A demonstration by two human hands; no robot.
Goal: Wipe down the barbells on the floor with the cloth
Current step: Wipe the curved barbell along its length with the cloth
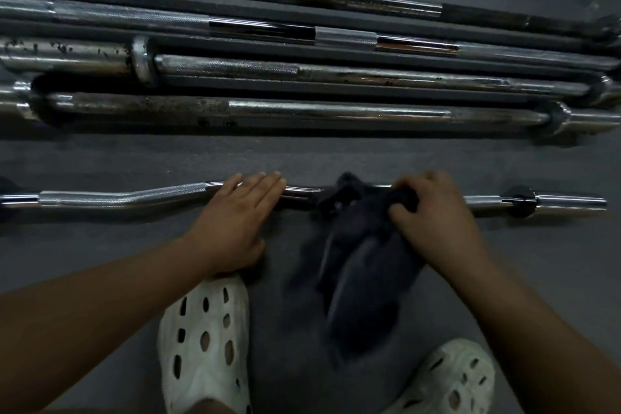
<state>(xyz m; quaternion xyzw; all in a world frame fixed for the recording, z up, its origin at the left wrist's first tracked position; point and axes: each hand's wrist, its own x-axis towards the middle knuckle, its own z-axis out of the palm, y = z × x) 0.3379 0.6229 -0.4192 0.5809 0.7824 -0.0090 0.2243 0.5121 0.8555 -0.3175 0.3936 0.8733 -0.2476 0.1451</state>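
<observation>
A chrome curl bar [134, 197] with bends lies across the dark floor nearest to me. My left hand [235, 222] rests flat on its middle, fingers straight over the shaft. My right hand [433, 212] grips a dark cloth [363, 245] that is bunched over the bar just right of centre; the cloth's loose end hangs blurred toward me. The bar's right collar and sleeve [551, 202] stick out past my right hand. Beyond it, several straight barbells [336, 111] lie side by side, some with rust spots.
My two feet in white perforated clogs [205, 343] stand on the grey rubber floor [302, 155] just behind the curl bar. A strip of bare floor separates the curl bar from the row of straight bars.
</observation>
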